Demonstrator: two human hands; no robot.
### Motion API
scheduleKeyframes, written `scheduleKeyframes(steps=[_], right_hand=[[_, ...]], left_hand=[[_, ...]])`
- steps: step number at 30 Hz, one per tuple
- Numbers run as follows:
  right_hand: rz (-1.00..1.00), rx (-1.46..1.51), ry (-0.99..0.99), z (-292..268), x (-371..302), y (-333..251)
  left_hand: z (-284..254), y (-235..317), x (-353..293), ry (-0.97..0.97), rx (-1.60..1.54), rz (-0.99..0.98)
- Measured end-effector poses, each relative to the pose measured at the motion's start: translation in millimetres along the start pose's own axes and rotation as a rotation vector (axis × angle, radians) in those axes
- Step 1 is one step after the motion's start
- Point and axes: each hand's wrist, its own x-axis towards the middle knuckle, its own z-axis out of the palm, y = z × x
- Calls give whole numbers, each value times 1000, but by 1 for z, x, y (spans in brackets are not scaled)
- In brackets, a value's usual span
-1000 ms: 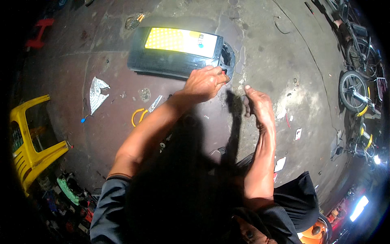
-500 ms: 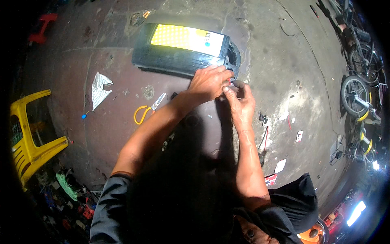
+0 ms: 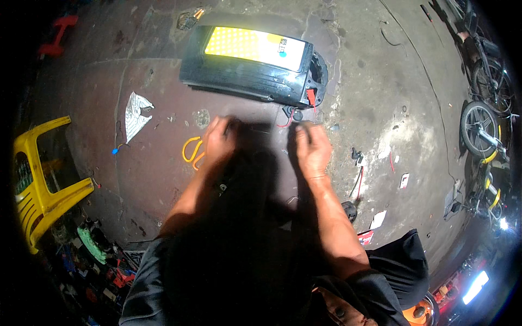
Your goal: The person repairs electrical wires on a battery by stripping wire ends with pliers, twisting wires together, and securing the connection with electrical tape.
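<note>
A long black battery case [image 3: 244,81] with a yellow-and-white label lies on the floor ahead of me. At its open right end a red connector [image 3: 311,96] sticks out, and a small dark round part [image 3: 293,113] with a thin red wire lies just below. My right hand [image 3: 314,146] is below that part, its fingers curled in; what they hold, if anything, is hidden. Away to the left, my left hand [image 3: 220,138] is low over the floor beside yellow-handled scissors [image 3: 192,149], covering their blades. Shadow and blur hide its fingertips.
A torn white sheet [image 3: 136,117] lies to the left, near a yellow plastic chair [image 3: 54,190]. Wire scraps and a dark connector [image 3: 357,156] are scattered at the right. Wheeled bikes [image 3: 478,127] stand along the far right. Tools [image 3: 103,271] crowd the lower left.
Both hands have come away from the case's right end. My left hand moved left and nearer, toward the scissors; my right hand drew back slightly. The red connector now shows.
</note>
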Motion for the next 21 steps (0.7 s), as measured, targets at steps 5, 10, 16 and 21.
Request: scheduleKeyframes(steps=[5, 10, 16, 21], right_hand=[[-170, -304, -255, 8, 4, 8], [-335, -384, -304, 13, 17, 22], [-207, -111, -235, 8, 11, -7], [-170, 213, -32, 12, 26, -26]], left_hand=[[-31, -27, -41, 0, 434, -4], [-60, -42, -56, -84, 553, -184], [-66, -36, -71, -286, 703, -267], [-53, -32, -53, -195, 701, -356]])
